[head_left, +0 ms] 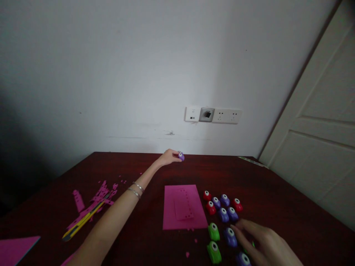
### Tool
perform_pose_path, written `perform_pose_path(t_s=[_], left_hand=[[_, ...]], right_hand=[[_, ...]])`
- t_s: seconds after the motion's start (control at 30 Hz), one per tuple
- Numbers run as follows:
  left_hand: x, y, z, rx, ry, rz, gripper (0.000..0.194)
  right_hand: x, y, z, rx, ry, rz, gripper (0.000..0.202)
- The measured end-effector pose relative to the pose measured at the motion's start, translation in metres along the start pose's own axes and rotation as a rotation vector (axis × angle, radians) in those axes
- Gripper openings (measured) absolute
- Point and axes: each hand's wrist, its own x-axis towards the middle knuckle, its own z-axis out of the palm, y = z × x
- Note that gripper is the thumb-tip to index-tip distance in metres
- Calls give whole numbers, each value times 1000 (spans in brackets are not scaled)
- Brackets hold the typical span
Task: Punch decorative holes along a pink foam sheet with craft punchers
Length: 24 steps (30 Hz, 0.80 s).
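My left hand is stretched out over the far part of the table. It is closed, with its fingertips pinching a small purple craft punch. My right hand is low at the right, its thumb and fingers apart, beside a purple punch. Under its fingers a bit of green shows, mostly hidden. Two green punches stand to the left of that purple one. Behind them is a cluster of red punches and purple punches. A pink sheet lies between my arms, with a smaller punched pink piece on it.
At the left, a yellow utility knife lies among punched pink scraps. Another pink sheet is at the near left corner. A thin strip lies at the far right edge. The wall with sockets rises behind the table.
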Motion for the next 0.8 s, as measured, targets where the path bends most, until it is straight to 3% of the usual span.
perform_pose_path(t_s=[0.13,0.33,0.6,0.8], left_hand=[[-53,35,-12,-29,-198,56,31],[-111,66,-6,64,-306,114,29],[-130,68,7,-4,-366,159,26],[-134,75,7,14,-401,161,24]], right_hand=[[15,-23,2,-20,-65,-59,30],[31,-52,10,-42,-83,-158,28],[58,-49,31,100,-92,-199,27],[60,-61,41,175,-80,-193,31]])
